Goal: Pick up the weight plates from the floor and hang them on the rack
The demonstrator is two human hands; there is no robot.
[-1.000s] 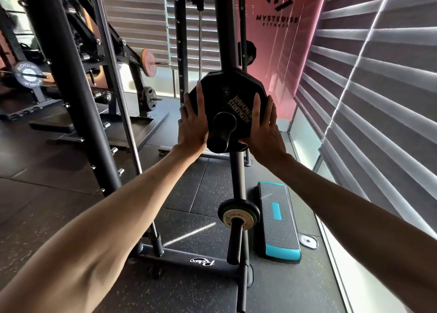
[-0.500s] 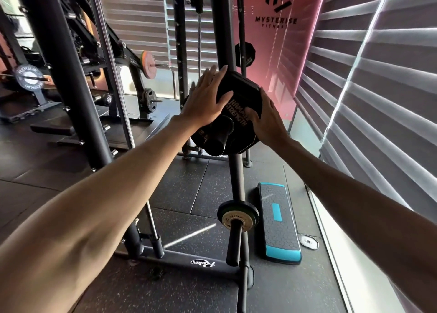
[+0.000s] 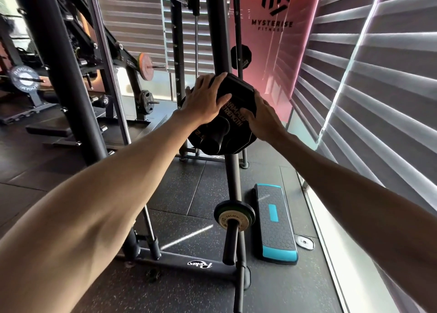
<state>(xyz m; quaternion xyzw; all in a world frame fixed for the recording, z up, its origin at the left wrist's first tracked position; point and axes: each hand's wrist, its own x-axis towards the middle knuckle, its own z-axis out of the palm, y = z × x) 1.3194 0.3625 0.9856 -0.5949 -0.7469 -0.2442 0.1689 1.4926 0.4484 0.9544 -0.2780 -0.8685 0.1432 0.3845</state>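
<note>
Both hands on the black weight plate (image 3: 233, 121), which is threaded onto the upper peg (image 3: 210, 143) of the rack post (image 3: 218, 29). The peg's blunt end pokes out through the hole just under the left palm. Left hand (image 3: 205, 97): fingers straight and fanned wide, flat on the plate's upper face, tips reaching its top rim. Right hand (image 3: 264, 121): fingers stretched out and laid on the face just right of the lettering, tips pointing up toward the right rim, thumb beside the lettering. Neither hand curls round the edge; both press flat. The plate looks tilted, top edge leaning away from the fingertips toward the post; whether its back touches the post cannot be told. Judgement: the hanging step is in its last part, the plate on the peg but not surely home. Next move calls for an even push from both palms straight along the peg until the plate sits square. Well below the fingers, a small plate (image 3: 234, 215) hangs on a lower peg (image 3: 230, 244). Far below the right wrist, a small silver disc (image 3: 305, 241) lies on the floor just beside a blue-edged step board (image 3: 275, 225); probably another plate to fetch, too small to be sure.
</note>
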